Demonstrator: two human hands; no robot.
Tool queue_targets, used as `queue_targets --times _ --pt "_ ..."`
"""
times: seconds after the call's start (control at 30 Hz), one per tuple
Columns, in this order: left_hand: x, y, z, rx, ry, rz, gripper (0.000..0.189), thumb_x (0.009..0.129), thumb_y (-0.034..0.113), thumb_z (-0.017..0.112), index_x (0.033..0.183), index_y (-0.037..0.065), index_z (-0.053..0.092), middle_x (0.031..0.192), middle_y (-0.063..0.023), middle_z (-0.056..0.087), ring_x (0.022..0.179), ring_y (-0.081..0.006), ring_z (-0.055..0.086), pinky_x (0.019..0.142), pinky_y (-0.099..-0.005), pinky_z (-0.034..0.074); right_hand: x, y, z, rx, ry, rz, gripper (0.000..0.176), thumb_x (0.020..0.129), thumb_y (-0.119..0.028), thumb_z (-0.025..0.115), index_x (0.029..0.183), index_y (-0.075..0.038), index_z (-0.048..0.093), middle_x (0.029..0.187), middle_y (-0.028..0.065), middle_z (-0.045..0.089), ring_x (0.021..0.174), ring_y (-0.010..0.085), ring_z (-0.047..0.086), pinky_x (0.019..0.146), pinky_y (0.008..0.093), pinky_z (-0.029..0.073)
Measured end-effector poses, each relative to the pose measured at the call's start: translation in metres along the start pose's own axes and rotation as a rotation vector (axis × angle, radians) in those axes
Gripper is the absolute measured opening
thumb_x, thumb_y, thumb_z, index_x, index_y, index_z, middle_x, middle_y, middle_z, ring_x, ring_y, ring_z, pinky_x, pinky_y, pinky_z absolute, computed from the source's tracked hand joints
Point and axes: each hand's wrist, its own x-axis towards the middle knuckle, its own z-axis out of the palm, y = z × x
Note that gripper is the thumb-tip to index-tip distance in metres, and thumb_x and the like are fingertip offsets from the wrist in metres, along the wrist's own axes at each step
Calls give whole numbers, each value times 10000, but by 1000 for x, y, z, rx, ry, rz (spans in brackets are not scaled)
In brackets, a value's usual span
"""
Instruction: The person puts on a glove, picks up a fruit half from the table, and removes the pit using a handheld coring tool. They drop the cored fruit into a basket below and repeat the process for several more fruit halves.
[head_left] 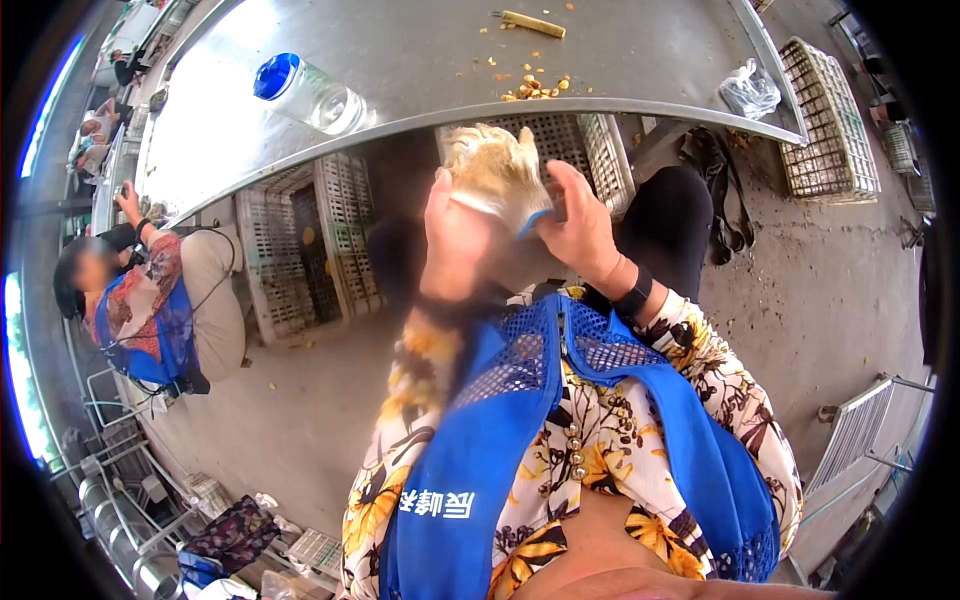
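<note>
A worn, yellowish work glove point(495, 165) with a white cuff and blue edging is held up between my hands, just below the table edge. My left hand point(458, 235) is at the glove's left side with the thumb up along it; motion blurs this hand and the glove hides part of its fingers. At the right, my right hand point(583, 222) grips the cuff by its blue edge, with a dark band on the wrist.
On the metal table point(420, 60) are a blue-lidded bottle point(310, 95), small yellowish-brown pieces point(535, 88), a short stick-like tool point(530, 23) and a crumpled plastic bag point(750, 90). Crates point(280, 255) stand underneath, another crate point(825, 120) at right. A person point(150, 300) sits at left.
</note>
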Motion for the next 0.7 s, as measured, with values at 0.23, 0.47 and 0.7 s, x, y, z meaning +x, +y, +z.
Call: queue_targets --times 0.23,0.47,0.7 --pt "5 -4 3 146 336 -116 629 923 465 223 1245 -28 445 1217 -173 525 1131 -309 502 986 -419 373 3 -2 -1 -284 40 -519 356 619 -83 620 972 -83 574 1089 141 534 919 309 552 752 398 463" --pt "-12 -8 -62 574 369 -391 687 902 600 310 1246 34 494 1199 -82 548 1059 -217 525 874 -367 441 4 5 14 -152 41 -101 87 725 -132 608 744 -47 603 717 151 586 669 338 581 591 398 481" --pt "-15 -16 -48 1077 323 -408 268 906 179 501 1128 41 559 953 -56 612 830 -172 603 698 -314 525 2 14 25 -133 7 27 301 834 -280 582 631 -57 584 599 180 568 542 368 561 511 438 449"
